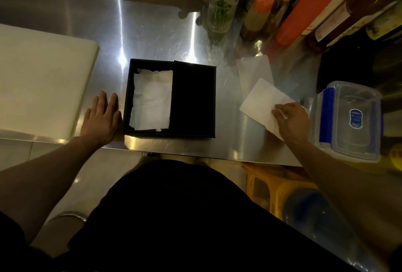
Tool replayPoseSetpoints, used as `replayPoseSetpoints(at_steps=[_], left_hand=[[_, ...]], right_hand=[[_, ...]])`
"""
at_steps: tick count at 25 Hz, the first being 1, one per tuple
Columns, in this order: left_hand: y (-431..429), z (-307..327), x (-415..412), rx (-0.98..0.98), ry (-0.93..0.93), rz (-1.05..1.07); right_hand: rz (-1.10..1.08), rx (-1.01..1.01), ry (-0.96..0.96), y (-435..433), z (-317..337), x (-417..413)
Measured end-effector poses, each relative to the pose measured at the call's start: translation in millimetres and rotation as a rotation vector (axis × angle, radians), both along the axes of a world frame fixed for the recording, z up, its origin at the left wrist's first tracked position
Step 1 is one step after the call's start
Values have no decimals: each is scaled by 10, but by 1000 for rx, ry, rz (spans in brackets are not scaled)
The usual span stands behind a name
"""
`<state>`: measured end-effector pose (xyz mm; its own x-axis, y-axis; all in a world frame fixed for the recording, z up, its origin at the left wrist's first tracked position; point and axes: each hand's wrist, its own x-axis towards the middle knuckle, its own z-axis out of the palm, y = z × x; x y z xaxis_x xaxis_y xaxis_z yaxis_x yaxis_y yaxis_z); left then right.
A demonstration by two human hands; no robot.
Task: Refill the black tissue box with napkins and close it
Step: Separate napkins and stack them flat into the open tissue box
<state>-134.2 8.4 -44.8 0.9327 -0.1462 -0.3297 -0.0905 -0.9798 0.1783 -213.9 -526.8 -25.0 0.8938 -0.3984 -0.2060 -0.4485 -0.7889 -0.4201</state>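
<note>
The black tissue box (130,97) sits on the steel counter near its front edge. Its sliding lid (193,99) covers the right half; the left half is open and shows white napkins (151,102) lying inside. My left hand (102,117) rests flat on the counter with fingers spread, touching the box's left wall. To the right of the box, my right hand (290,119) pinches the near corner of a folded white napkin (261,103) lying on the counter. Another napkin (254,71) lies just behind it.
A white cutting board (41,80) fills the counter's left side. A clear plastic container with blue clips (350,119) stands at the right edge. Squeeze bottles (261,8), a glass (221,6) and jars line the back right. A yellow stool (272,184) stands below.
</note>
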Motion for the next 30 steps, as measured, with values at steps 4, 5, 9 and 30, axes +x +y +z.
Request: replayPoseSetpoints(at_steps=[4,5,9,30], left_hand=[[-25,25,9,13,27,2],[-24,28,22,19,36,-4],[-28,28,22,35,39,8],[165,-7,61,-13,-25,-134]], right_hand=[[-42,50,-47,25,7,7],[-44,51,-53,23,6,12],[-77,39,-84,61,3,-1],[-126,338,-587,1889,1074,371]])
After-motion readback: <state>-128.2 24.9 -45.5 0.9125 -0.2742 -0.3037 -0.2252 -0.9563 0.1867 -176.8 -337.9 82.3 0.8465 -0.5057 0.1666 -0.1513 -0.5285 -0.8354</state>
